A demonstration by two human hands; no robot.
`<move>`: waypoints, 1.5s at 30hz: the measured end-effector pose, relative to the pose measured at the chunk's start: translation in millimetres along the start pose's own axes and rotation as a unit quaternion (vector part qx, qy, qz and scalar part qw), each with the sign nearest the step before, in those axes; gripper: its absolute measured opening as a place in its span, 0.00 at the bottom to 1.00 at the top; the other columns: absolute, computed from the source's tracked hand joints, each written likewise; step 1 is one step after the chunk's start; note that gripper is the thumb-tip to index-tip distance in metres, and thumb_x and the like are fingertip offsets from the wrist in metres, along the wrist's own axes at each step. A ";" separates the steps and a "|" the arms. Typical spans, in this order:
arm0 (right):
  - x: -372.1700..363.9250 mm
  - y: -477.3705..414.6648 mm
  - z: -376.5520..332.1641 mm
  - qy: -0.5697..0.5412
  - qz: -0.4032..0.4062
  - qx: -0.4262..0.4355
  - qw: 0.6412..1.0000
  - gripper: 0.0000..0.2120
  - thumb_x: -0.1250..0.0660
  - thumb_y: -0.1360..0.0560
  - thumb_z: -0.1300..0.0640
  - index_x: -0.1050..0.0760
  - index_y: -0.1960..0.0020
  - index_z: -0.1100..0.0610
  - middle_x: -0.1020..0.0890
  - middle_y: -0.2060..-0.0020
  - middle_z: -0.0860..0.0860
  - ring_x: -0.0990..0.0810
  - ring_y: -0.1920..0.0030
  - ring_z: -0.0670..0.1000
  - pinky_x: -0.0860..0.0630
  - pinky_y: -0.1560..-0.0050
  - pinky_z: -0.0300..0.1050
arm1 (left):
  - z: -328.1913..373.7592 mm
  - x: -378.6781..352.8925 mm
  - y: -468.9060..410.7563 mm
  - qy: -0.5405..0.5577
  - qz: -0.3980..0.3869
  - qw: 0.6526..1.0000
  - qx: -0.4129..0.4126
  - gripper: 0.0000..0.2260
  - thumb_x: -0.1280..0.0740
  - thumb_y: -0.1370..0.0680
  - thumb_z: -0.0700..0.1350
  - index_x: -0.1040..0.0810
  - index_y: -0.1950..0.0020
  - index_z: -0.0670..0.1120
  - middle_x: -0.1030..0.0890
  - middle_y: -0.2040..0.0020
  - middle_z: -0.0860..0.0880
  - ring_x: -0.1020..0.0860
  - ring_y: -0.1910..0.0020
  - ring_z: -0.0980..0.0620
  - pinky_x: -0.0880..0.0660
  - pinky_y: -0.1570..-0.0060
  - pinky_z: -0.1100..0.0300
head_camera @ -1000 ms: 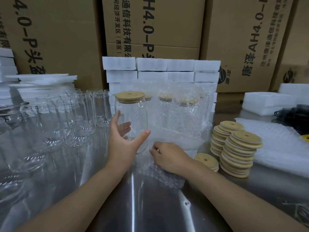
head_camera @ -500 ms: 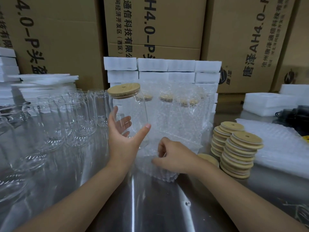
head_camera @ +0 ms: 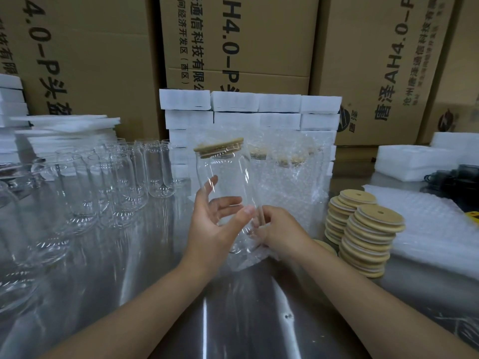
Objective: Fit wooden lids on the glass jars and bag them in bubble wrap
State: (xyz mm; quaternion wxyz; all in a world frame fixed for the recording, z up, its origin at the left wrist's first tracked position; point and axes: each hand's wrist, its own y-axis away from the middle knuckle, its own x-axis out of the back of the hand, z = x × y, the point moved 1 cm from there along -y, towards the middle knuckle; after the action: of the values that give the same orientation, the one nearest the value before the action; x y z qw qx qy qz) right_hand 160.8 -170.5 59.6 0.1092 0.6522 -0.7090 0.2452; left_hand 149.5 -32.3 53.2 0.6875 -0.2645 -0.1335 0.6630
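One lidded jar (head_camera: 225,177) in left hand (head_camera: 210,230); right hand (head_camera: 281,232) pinches bubble wrap (head_camera: 248,258).

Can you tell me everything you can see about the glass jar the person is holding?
The glass jar is clear and see-through, tall with rounded shoulders, and looks empty. A round wooden lid sits on its mouth. The jar leans a little, its top tipped to the left. The left hand grips its lower half, thumb in front, fingers showing through the glass behind. Its base is at the opening of a bubble-wrap bag, which the right hand pinches.
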 end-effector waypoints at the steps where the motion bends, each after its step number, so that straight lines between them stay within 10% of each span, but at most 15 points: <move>1: 0.4 -0.9 0.6 0.013 0.003 0.000 1.000 0.09 0.30 0.29 0.64 0.29 0.64 0.57 0.23 0.67 0.57 0.21 0.69 0.59 0.25 0.71 0.53 | -0.7 0.8 -0.5 -0.008 0.002 1.000 0.004 0.38 0.26 0.43 0.58 0.35 0.35 0.58 0.19 0.48 0.46 0.18 0.52 0.59 0.22 0.48 0.54; 6: 2.2 -0.8 -1.6 0.095 0.022 0.025 0.995 0.11 0.29 0.31 0.62 0.30 0.63 0.52 0.24 0.67 0.47 0.26 0.70 0.46 0.29 0.73 0.34 | -7.4 10.2 -5.9 -0.057 0.021 0.998 0.013 0.42 0.23 0.42 0.57 0.38 0.32 0.60 0.20 0.45 0.48 0.19 0.47 0.60 0.24 0.53 0.66; 18: 7.3 -2.3 -11.7 -0.109 0.040 0.046 0.992 0.04 0.32 0.26 0.62 0.23 0.59 0.57 0.17 0.68 0.51 0.21 0.70 0.46 0.22 0.64 0.39 | -12.2 15.5 -6.1 -0.125 -0.006 0.992 0.008 0.42 0.24 0.45 0.63 0.40 0.35 0.67 0.23 0.42 0.54 0.24 0.41 0.64 0.30 0.41 0.69; 22: 4.6 0.2 -15.5 -0.133 0.052 0.055 0.988 0.17 0.42 0.21 0.43 0.22 0.55 0.53 0.15 0.59 0.50 0.18 0.64 0.50 0.19 0.54 0.48 | -10.1 15.3 -4.2 -0.138 -0.027 0.990 0.007 0.44 0.24 0.45 0.64 0.41 0.33 0.66 0.26 0.39 0.59 0.28 0.36 0.62 0.33 0.36 0.65; 26: -2.5 9.5 -15.0 -0.051 0.002 0.102 0.994 0.30 0.41 0.38 0.26 0.32 0.43 0.41 0.20 0.52 0.42 0.20 0.59 0.41 0.26 0.57 0.39 | -9.6 14.6 -4.9 -0.149 -0.023 0.989 0.002 0.45 0.24 0.44 0.62 0.40 0.31 0.61 0.31 0.34 0.62 0.31 0.35 0.67 0.33 0.35 0.65; 33: -9.1 7.3 -8.4 0.007 -0.003 0.064 0.998 0.51 0.31 0.49 0.28 0.43 0.31 0.44 0.24 0.51 0.40 0.24 0.52 0.41 0.28 0.54 0.38 | -12.2 12.6 -5.4 -0.163 -0.065 0.984 0.019 0.55 0.25 0.47 0.59 0.43 0.23 0.52 0.38 0.26 0.56 0.37 0.34 0.71 0.37 0.41 0.78; 39: -1.2 3.1 -10.9 -0.045 0.063 0.061 0.995 0.43 0.30 0.47 0.31 0.39 0.37 0.45 0.22 0.51 0.44 0.22 0.51 0.45 0.24 0.47 0.48 | -6.9 10.2 -5.0 -0.112 -0.059 0.992 0.014 0.43 0.27 0.36 0.51 0.42 0.25 0.54 0.38 0.26 0.55 0.39 0.27 0.64 0.42 0.28 0.65; 45: 5.2 4.3 -11.6 -0.065 0.152 0.116 0.979 0.37 0.24 0.39 0.38 0.42 0.38 0.42 0.25 0.50 0.41 0.23 0.55 0.44 0.26 0.53 0.41 | -6.7 18.4 -15.9 -0.030 0.082 0.984 0.153 0.21 0.30 0.25 0.48 0.29 0.33 0.49 0.22 0.43 0.48 0.21 0.45 0.52 0.26 0.47 0.61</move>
State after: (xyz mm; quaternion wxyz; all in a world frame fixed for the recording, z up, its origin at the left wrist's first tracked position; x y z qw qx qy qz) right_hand 154.1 -169.2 71.0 -0.0516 0.5596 -0.7723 0.2964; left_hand 168.0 -15.2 53.2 0.6591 -0.1463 -0.0288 0.7372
